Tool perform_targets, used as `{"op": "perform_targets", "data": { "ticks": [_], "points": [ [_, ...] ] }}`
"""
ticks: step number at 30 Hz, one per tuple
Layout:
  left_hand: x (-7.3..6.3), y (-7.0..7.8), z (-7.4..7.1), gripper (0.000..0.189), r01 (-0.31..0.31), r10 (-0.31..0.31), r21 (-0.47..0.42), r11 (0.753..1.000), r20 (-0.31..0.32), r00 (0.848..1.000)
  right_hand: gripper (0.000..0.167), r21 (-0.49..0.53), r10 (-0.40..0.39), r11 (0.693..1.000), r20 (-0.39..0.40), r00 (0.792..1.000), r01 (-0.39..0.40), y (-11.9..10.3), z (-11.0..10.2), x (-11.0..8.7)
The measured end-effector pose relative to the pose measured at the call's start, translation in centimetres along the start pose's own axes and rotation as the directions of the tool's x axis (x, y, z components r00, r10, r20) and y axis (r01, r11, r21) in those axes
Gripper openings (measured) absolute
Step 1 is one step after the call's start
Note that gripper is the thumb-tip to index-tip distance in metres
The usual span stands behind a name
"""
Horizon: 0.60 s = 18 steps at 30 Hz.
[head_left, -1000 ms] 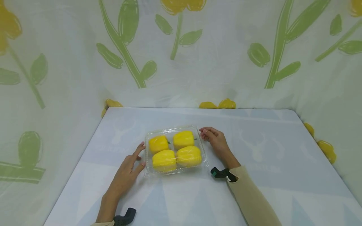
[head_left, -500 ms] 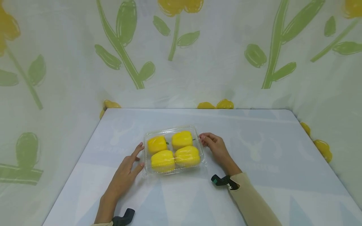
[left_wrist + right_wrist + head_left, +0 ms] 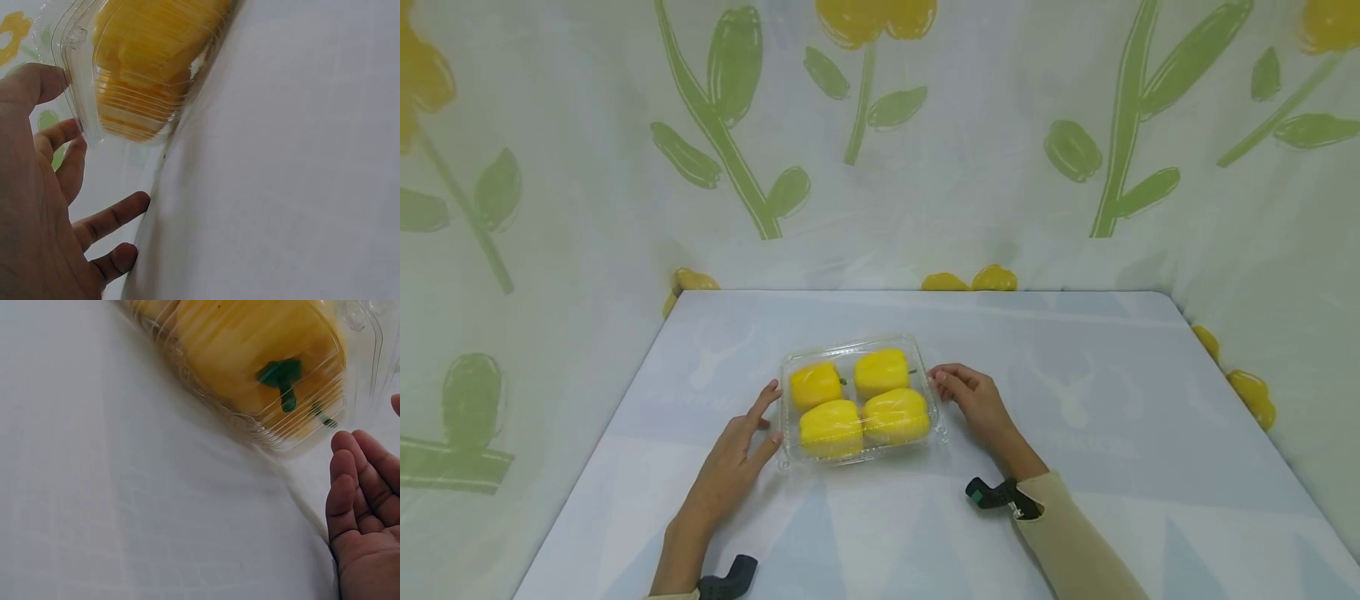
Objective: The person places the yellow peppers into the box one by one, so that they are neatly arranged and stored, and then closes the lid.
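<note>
A clear plastic clamshell box (image 3: 859,348), its lid down, lies on the table. Several yellow bell peppers (image 3: 896,416) are inside it; one shows a green stem (image 3: 280,374) in the right wrist view. At the box's left side is my left hand (image 3: 727,469), fingers spread. Its thumb and a fingertip touch the rim (image 3: 70,100), while other fingers reach down by the tabletop. My right hand (image 3: 979,403) is beside the box's right edge. Its fingers are loosely bent, the thumb apart from them in the right wrist view, and nothing is held.
The pale table (image 3: 1120,400) has a faint deer and triangle pattern. Curtain-like cloth (image 3: 970,150) with green leaves and yellow flowers surrounds the back and sides. Each wrist wears a black camera mount, such as the right one (image 3: 992,493).
My right hand has slid a little toward me along the box's right side. My left hand and the box stay put; the head view has shifted slightly.
</note>
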<state>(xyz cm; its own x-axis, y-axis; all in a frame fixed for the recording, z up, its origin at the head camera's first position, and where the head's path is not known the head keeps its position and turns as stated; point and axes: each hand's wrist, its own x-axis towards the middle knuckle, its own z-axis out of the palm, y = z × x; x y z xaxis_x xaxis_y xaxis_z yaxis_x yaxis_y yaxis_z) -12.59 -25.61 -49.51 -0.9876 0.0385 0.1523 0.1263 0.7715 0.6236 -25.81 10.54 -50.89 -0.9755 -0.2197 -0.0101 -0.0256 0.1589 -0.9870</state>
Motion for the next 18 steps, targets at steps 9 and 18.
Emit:
{"op": "perform_targets", "data": {
  "ticks": [9, 18],
  "points": [
    [-0.1, 0.0, 0.0, 0.064, -0.015, 0.015, 0.002, 1.0, -0.002, 1.0, 0.028, -0.015, -0.011, 1.0, 0.013, 1.0, 0.011, -0.1, -0.1, -1.0],
    [0.0, 0.2, -0.1, 0.064, -0.01, 0.01, 0.01, 1.0, 0.002, 1.0, 0.027, 0.012, -0.03, 0.999, 0.018, 0.999, 0.03, -0.1, -0.3, -2.0]
  ]
}}
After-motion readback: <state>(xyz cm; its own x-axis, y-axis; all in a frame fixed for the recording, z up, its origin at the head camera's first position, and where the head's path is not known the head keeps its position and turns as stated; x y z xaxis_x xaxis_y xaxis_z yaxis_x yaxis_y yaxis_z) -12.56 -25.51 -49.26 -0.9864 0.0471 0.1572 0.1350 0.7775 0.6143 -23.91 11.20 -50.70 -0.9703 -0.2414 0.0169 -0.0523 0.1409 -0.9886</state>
